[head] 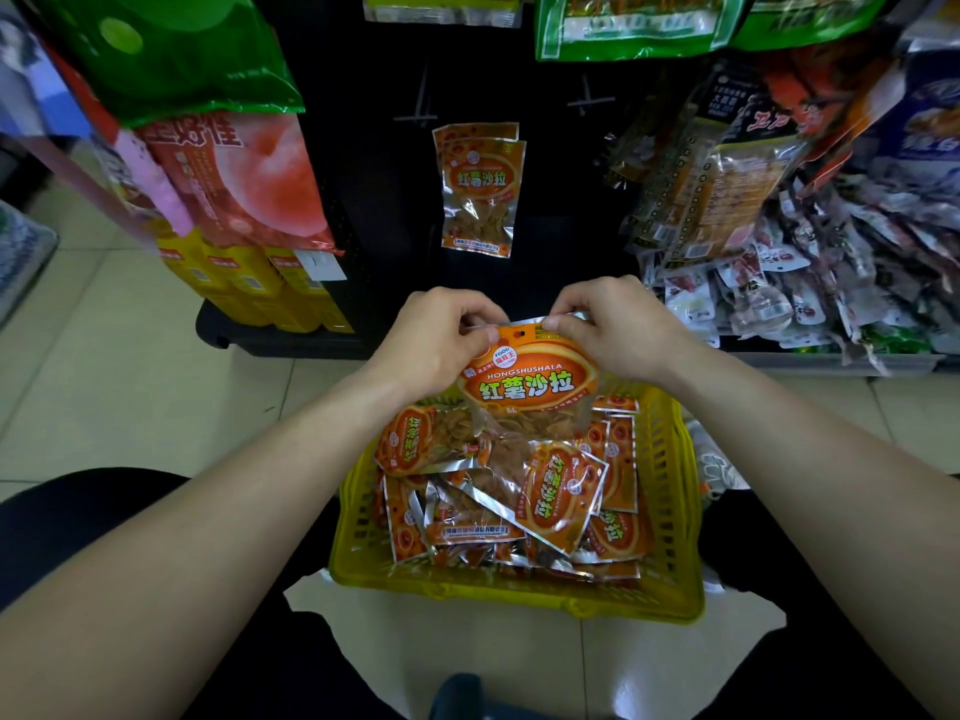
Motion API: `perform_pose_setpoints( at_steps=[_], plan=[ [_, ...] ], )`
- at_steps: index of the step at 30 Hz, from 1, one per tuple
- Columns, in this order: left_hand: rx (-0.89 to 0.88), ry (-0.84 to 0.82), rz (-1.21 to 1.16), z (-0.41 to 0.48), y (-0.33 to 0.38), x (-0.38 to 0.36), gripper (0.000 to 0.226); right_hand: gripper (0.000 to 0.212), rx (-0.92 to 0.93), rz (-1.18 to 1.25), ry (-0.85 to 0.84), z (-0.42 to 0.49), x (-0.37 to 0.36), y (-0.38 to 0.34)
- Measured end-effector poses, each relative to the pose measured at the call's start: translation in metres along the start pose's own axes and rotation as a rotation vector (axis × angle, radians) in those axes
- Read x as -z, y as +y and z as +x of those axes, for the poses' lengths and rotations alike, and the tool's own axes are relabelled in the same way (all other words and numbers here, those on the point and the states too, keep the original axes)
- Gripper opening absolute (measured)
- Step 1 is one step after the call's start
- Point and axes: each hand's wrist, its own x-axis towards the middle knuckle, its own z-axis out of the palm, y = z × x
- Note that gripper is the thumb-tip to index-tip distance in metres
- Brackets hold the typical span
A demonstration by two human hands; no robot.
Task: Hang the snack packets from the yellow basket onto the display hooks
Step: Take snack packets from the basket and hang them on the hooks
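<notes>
An orange snack packet (527, 384) is held upright above the yellow basket (675, 511). My left hand (434, 337) pinches its top left corner and my right hand (618, 327) pinches its top right corner. The basket stands on the floor between my knees with several more orange packets (550, 496) lying in it. On the black display panel, a few matching packets (480, 192) hang from one hook. Two bare hooks (418, 114) (589, 101) stick out higher up on the panel.
Large green and peach bags (234, 163) hang at the left over yellow boxes (249, 283). Brown and red snack packs (727, 184) hang at the right above a shelf piled with small packets (789, 298). The floor is pale tile (130, 366).
</notes>
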Motion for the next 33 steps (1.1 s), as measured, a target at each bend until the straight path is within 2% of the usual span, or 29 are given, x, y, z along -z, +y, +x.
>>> perform_pose_setpoints(
  at_steps=[12, 18, 21, 26, 28, 30, 33],
  plan=[
    [-0.014, -0.009, 0.040, 0.000, -0.002, -0.001, 0.016, 0.019, 0.014, -0.007, 0.013, 0.002, -0.002, 0.001],
    [-0.028, -0.011, 0.055, 0.001, -0.002, -0.001, 0.015, 0.020, 0.099, -0.266, -0.067, 0.003, -0.005, -0.008],
    [-0.043, 0.010, 0.064, 0.000, -0.001, -0.002, 0.015, 0.019, 0.093, -0.302, -0.108, 0.004, -0.013, -0.017],
    [-0.049, 0.084, 0.062, -0.006, -0.005, 0.002, 0.016, 0.013, 0.023, -0.334, -0.032, 0.006, -0.023, -0.029],
    [-0.023, 0.155, 0.059, -0.006, -0.011, 0.009, 0.025, 0.011, 0.011, -0.389, 0.016, 0.012, -0.018, -0.031],
    [0.046, 0.204, 0.043, -0.005, -0.020, 0.018, 0.043, 0.011, -0.001, -0.418, 0.067, 0.022, -0.007, -0.029],
    [0.163, 0.203, 0.028, 0.000, -0.037, 0.028, 0.055, 0.017, -0.039, -0.422, 0.129, 0.045, 0.015, -0.021]
  ],
)
